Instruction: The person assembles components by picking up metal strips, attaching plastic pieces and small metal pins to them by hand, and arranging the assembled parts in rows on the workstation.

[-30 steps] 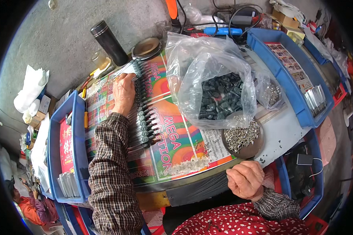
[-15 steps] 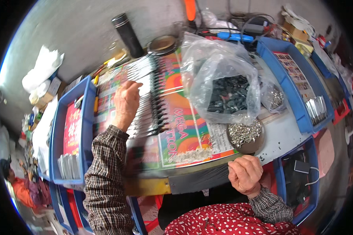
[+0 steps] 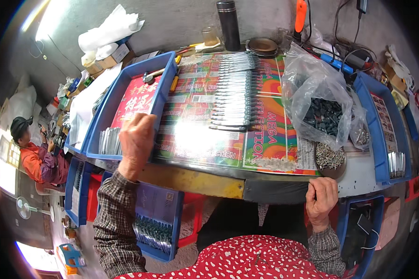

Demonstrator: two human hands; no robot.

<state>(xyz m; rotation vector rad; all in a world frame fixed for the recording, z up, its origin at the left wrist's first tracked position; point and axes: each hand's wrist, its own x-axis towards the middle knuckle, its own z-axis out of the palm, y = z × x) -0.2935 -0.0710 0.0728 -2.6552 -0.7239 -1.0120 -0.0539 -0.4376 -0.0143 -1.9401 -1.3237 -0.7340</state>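
My left hand (image 3: pixel 137 142) is closed above the near right corner of a blue tray (image 3: pixel 168 81); whether anything is in its curled fingers is hidden. Beside it in the tray stand slim silver pieces (image 3: pixel 110 141). My right hand (image 3: pixel 321 200) is at the table's front edge, fingers curled in, and I cannot make out what they hold. A long row of slim silver rods with dark ends (image 3: pixel 235 93) lies mid-table. To its right are a clear bag of dark pieces (image 3: pixel 323 116) and a round dish of small metal parts (image 3: pixel 330 157).
Behind the row stand a black flask (image 3: pixel 228 25) and a glass (image 3: pixel 210 36). Another blue tray (image 3: pixel 381 139) is at the right, with cables (image 3: pixel 358 51) behind the bag. Below the table sits a blue bin (image 3: pixel 156 204). A person in orange (image 3: pixel 37 158) sits far left.
The view has swung left. My left hand has gone from the row of silver rods to the left tray. My right hand stays by the table's front edge, fingers curled.
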